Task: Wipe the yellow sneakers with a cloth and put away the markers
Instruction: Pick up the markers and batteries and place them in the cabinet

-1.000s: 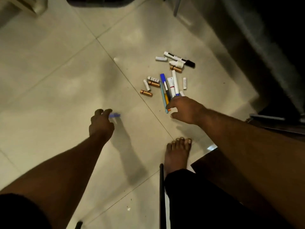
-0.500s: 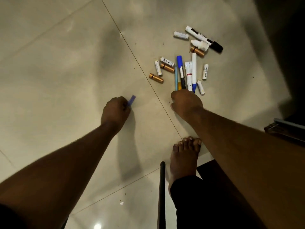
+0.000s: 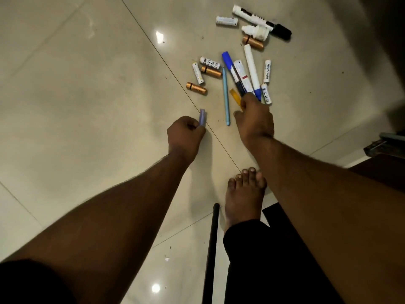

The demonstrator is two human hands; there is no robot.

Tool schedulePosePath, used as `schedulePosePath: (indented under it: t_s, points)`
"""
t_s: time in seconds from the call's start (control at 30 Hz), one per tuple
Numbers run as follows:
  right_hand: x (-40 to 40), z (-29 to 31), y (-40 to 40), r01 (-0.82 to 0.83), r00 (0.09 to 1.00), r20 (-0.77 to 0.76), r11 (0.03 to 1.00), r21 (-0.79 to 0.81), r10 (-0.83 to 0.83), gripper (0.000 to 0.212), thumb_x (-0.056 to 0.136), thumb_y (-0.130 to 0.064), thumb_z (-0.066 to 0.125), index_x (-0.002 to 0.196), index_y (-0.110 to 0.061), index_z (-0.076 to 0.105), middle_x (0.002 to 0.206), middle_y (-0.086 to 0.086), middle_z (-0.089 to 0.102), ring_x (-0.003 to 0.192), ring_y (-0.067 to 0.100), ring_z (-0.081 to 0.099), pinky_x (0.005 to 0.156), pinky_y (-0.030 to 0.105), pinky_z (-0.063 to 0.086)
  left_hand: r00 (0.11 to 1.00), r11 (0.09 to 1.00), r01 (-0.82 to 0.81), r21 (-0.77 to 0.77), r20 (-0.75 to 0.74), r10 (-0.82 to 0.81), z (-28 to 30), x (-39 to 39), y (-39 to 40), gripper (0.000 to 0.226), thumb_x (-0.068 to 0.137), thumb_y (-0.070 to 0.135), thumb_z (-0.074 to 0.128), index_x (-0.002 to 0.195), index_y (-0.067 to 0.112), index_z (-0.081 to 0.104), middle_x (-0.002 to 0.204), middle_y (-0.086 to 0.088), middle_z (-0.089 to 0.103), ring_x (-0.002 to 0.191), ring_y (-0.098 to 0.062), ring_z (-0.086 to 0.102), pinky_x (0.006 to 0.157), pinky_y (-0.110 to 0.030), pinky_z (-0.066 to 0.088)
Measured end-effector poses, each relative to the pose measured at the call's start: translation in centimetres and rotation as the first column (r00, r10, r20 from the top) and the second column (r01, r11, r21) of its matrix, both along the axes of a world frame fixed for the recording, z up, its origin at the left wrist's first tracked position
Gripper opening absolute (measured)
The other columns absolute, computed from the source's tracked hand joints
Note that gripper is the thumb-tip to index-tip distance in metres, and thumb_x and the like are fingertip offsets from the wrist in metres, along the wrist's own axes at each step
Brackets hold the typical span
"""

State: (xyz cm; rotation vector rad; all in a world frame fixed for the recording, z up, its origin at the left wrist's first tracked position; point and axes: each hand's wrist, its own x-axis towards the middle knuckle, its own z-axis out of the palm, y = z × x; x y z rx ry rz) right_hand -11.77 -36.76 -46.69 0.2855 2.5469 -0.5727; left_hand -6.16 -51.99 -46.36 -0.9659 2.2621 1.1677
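Markers and pens lie scattered on the tiled floor: a blue-capped marker [image 3: 232, 70], a white marker with a blue end [image 3: 252, 69], a light blue pen [image 3: 226, 97], an orange-yellow piece [image 3: 236, 96] and a big black-capped marker [image 3: 260, 20]. My left hand [image 3: 185, 133] holds a small lilac cap [image 3: 202, 117] between its curled fingers. Fingers down, my right hand [image 3: 254, 119] rests on the near ends of the markers; its fingertips are hidden. No yellow sneakers or cloth are in view.
Several copper and white batteries [image 3: 196, 88] and a small white bottle [image 3: 256, 31] lie among the markers. My bare foot [image 3: 244, 196] stands just behind my right hand. A thin black rod [image 3: 211, 244] stands beside it. Dark furniture [image 3: 385, 154] sits at the right.
The view has dropped closer to the pile. My left hand, with the lilac cap, has moved toward the markers. My right hand has reached further onto the marker ends.
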Motion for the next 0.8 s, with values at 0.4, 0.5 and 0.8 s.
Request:
schedulePosePath:
  t_s: [0.4,0.5,0.8]
  points:
    - [-0.7,0.7,2.0,0.03,1.0,-0.003,0.998,0.05,-0.03,0.026,0.089,-0.025,0.062,0.111,-0.011,0.063,0.115,0.011,0.06,0.102,0.028,0.06,0.077,0.034,0.049,0.948,0.903,-0.317,0.289,0.067,0.312,1.6,-0.2,3.0,0.019,0.087,0.012,0.065,0.101,0.0,0.061,0.091,-0.014,0.067,0.076,-0.021,0.067,0.061,-0.031,0.06]
    - [-1.3,4.5,3.1,0.097,0.995,0.011,0.995,0.015,-0.097,0.028,0.084,-0.025,0.067,0.109,-0.014,0.065,0.119,0.011,0.053,0.103,0.03,0.058,0.083,0.035,0.048,0.908,0.813,-0.416,0.407,0.151,0.39,4.3,-0.9,3.7,0.025,0.082,0.004,0.073,0.103,-0.001,0.061,0.086,-0.02,0.068,0.07,-0.022,0.066,0.062,-0.029,0.058]
    - [-0.5,27.2,9.3,0.591,0.745,0.049,0.624,-0.512,-0.665,0.027,0.072,0.006,0.069,0.066,-0.017,0.055,0.064,0.013,0.061,0.051,0.024,0.058,0.051,0.035,0.056,0.991,0.739,-0.122,0.663,0.038,0.13,23.6,-5.8,10.5,0.018,0.085,-0.006,0.063,0.102,0.002,0.066,0.08,-0.011,0.063,0.068,-0.024,0.058,0.063,-0.029,0.057]
